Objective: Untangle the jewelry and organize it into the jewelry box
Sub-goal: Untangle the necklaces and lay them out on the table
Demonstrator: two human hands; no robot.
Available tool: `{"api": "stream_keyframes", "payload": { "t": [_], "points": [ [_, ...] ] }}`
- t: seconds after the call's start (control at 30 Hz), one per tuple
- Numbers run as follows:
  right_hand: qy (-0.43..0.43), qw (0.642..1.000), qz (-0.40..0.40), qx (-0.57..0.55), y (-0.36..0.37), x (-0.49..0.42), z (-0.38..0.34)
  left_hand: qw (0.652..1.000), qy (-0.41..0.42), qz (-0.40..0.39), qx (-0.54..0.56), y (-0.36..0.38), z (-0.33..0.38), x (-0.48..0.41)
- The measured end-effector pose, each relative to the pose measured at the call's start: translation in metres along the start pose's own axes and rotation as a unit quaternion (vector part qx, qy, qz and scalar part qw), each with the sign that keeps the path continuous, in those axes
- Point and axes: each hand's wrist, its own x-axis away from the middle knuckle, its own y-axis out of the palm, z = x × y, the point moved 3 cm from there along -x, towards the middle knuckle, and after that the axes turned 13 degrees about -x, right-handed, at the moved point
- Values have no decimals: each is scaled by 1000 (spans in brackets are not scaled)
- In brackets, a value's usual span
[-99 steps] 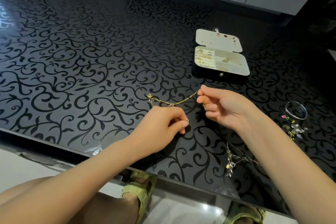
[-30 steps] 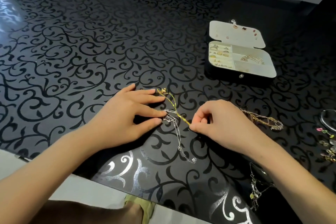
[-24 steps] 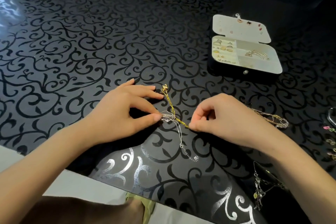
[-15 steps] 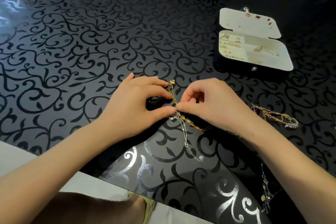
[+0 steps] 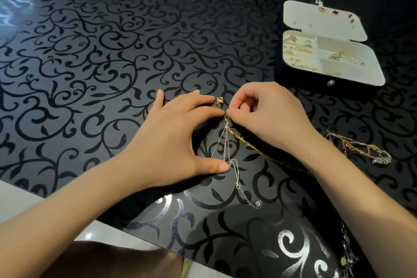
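Pinching the gold chain [image 5: 246, 145] with right hand [image 5: 268, 117], left hand [image 5: 176, 142] flat, thumb pinning the thin silver chain [image 5: 237, 174].

A single head-worn wide-angle view looks forward and steeply down, close over the worktop [image 5: 94, 56], whose near edge runs slantwise across the lower left corner.

No writing, label, brand, number or sign can be read anywhere: the jewelry box [image 5: 316, 80] near the table's far right corner carries none on its lid or lining, and the table [image 5: 90, 63] itself bears only a scrolling vine pattern
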Motion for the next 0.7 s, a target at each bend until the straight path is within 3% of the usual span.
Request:
{"api": "stream_keyframes", "payload": {
  "t": [0.23, 0.33, 0.5, 0.6, 0.7],
  "points": [
    [-6, 998, -21, -61, -3, 0, 5, 999, 5, -17, 46, -2, -5, 0],
    [-10, 993, -66, -96, -11, 3, 1, 996, 2, -18, 86, -5, -7, 0],
    [-25, 986, -164, -22, -21, 30, -12, 996, 38, -20, 82, -5, -5, 5],
    [-45, 983, -167, 69, -13, 48, -18, 996, 57, -13, 67, -4, 1, 6],
    [-49, 984, -148, 85, -4, 59, -22, 996, 70, 4, 59, -3, 3, 5]
  ]
}}
